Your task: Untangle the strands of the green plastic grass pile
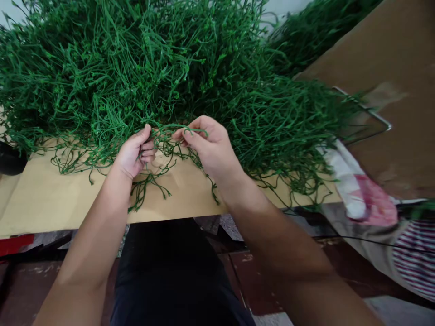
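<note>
A large heap of thin green stems (136,68) with small budded tips, which look like plastic plant stems, covers the back of the table. My left hand (137,151) is closed around a few of them at the heap's front edge, and their ends (141,192) hang out below the fist. Just to the right, my right hand (212,142) pinches the tips of green stems (173,127) stretched between both hands. Loose stems lie around and under the hands. Parts of the right fingers are hidden from this angle.
Tan paper or cardboard (190,185) lines the tabletop. A brown board (390,54) with a bent metal wire (384,120) leans at right, above a pink and white cloth (377,201) and striped fabric (414,249). A dark object (12,158) stands at the left edge.
</note>
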`<action>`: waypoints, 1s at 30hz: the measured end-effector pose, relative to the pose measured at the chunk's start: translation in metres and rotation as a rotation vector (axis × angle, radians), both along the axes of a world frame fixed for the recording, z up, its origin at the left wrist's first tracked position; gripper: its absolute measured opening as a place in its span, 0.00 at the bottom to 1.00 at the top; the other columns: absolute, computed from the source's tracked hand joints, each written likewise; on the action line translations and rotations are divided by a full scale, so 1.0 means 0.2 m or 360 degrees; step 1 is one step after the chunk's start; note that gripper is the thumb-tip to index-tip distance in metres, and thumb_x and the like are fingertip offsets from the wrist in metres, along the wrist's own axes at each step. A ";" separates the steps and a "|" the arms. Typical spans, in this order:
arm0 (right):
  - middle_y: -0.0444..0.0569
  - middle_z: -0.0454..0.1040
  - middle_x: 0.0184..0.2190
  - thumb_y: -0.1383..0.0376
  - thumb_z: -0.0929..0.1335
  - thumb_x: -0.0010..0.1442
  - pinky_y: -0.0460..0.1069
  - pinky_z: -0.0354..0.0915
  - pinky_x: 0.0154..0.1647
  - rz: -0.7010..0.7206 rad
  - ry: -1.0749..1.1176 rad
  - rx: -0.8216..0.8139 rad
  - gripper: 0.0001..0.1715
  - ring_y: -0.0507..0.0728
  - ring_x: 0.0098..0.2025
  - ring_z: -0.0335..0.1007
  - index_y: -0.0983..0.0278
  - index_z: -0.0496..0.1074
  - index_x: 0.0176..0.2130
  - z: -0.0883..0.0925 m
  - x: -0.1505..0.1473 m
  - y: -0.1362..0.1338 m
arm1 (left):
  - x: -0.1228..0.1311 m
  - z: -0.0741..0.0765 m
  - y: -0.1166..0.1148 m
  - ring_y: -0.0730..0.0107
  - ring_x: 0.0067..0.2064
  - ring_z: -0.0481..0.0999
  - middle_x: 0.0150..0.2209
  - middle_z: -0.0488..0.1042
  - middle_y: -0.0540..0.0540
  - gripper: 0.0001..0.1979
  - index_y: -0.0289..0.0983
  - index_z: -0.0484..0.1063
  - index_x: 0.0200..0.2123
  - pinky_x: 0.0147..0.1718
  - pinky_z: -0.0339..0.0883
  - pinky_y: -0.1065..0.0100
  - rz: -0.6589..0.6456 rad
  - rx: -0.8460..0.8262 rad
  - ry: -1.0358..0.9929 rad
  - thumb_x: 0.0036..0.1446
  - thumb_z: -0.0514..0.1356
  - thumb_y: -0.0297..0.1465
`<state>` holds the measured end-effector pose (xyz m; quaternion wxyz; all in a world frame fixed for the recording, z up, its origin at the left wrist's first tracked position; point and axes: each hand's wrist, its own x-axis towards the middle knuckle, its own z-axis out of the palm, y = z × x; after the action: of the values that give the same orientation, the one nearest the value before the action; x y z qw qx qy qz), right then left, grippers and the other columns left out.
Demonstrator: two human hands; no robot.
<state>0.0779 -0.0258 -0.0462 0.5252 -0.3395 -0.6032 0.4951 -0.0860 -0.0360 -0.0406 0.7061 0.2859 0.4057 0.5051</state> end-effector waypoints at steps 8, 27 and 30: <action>0.36 0.53 0.17 0.69 0.64 0.54 0.41 0.46 0.19 0.0157 0.0495 -0.0429 0.13 0.44 0.19 0.47 0.62 0.53 0.25 0.04 0.01 -0.05 | 0.00 -0.04 0.01 0.88 0.13 0.45 0.14 0.46 0.60 0.17 0.34 0.69 0.32 0.12 0.39 0.81 0.0097 0.0140 0.0172 0.54 0.57 0.44; 0.38 0.49 0.16 0.58 0.62 0.58 0.46 0.44 0.22 0.0105 -0.0897 0.0197 0.21 0.46 0.20 0.44 0.63 0.52 0.19 -0.04 -0.01 -0.10 | 0.04 -0.03 0.02 0.87 0.14 0.50 0.14 0.52 0.58 0.14 0.34 0.65 0.25 0.13 0.39 0.80 0.0442 0.0201 0.0573 0.53 0.59 0.39; 0.39 0.48 0.16 0.62 0.61 0.57 0.46 0.45 0.23 0.0033 -0.0876 0.0367 0.21 0.46 0.21 0.45 0.63 0.49 0.18 -0.02 -0.04 -0.17 | 0.06 -0.04 0.04 0.86 0.14 0.52 0.14 0.56 0.57 0.14 0.34 0.62 0.22 0.15 0.43 0.80 0.0561 0.0162 0.0721 0.58 0.54 0.33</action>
<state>0.0697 -0.0605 -0.0510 0.3720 -0.3929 -0.7786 0.3178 -0.0734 -0.0275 -0.0493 0.4835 0.3517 0.5706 0.5629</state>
